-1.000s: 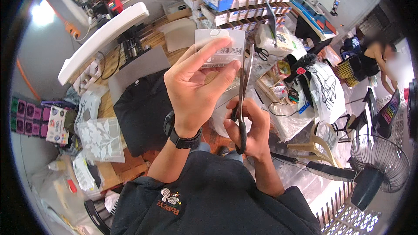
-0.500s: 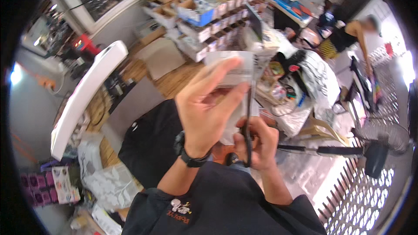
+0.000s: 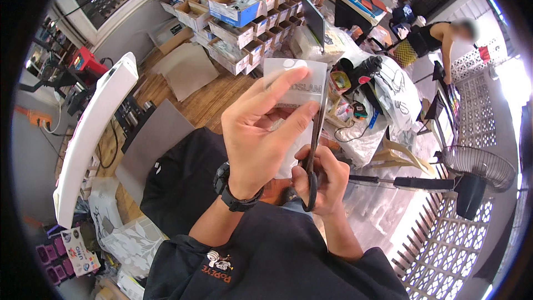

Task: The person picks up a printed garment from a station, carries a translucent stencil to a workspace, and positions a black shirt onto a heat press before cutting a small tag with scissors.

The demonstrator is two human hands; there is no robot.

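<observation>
My left hand (image 3: 250, 141), with a black watch on the wrist, grips a translucent printed film sheet (image 3: 297, 78) between thumb and fingers in the middle of the view. Pale print shows on the sheet, and part of it hides behind the fingers. Just to the right and lower, my right hand (image 3: 332, 180) is closed around the black handles of a pair of scissors (image 3: 311, 182). The scissor blades point up and away from me, along the right edge of the sheet. Whether the blades are parted is hard to see.
A black garment (image 3: 180, 164) lies left of my hands, beside a long white machine arm (image 3: 97, 133). Cardboard bins (image 3: 233, 8) stand stacked at the back. White plastic bags (image 3: 397, 100) pile up at right. A black fan (image 3: 474, 183) stands far right; another person (image 3: 433, 39) leans beyond.
The surroundings have shifted leftward in the view and look sharper. Both hands keep nearly the same pose, still holding the film sheet and the scissors.
</observation>
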